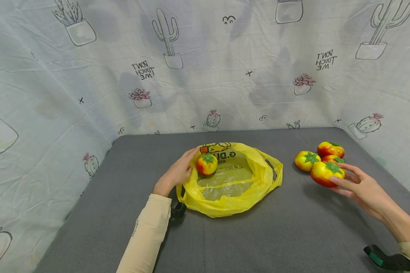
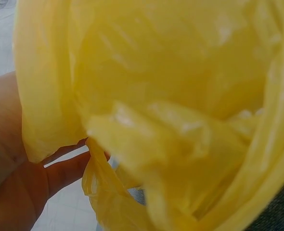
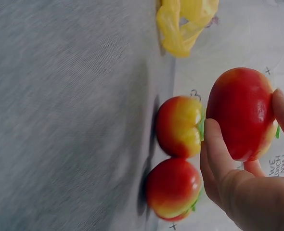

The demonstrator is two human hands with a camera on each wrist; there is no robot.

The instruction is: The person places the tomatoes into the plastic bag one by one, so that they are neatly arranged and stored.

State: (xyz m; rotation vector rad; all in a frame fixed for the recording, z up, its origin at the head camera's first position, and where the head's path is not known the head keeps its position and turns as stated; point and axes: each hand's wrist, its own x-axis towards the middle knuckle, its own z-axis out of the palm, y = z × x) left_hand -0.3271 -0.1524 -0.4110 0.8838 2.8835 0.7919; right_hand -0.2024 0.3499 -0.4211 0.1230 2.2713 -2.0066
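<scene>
A yellow plastic bag [image 1: 225,206] lies spread with its mouth facing up, and one red-and-yellow tomato [image 1: 206,164] with a green leafy top sits inside it by the left rim. My left hand [image 1: 179,170] holds the bag's left edge; in the left wrist view the yellow film [image 2: 156,57] hides most of the fingers. Over on the right, my right hand [image 1: 365,185] grips another tomato [image 1: 326,174] between thumb and fingers. The right wrist view shows this held tomato [image 3: 240,113] raised off the table, its red underside facing the camera.
Close behind the held tomato, three more tomatoes rest on the grey table [image 1: 259,242]: a yellow one [image 1: 306,161], a redder one [image 1: 330,149] and one partly covered [image 1: 332,158]. A white cloth [image 1: 198,87] with printed cacti hangs along the back and sides.
</scene>
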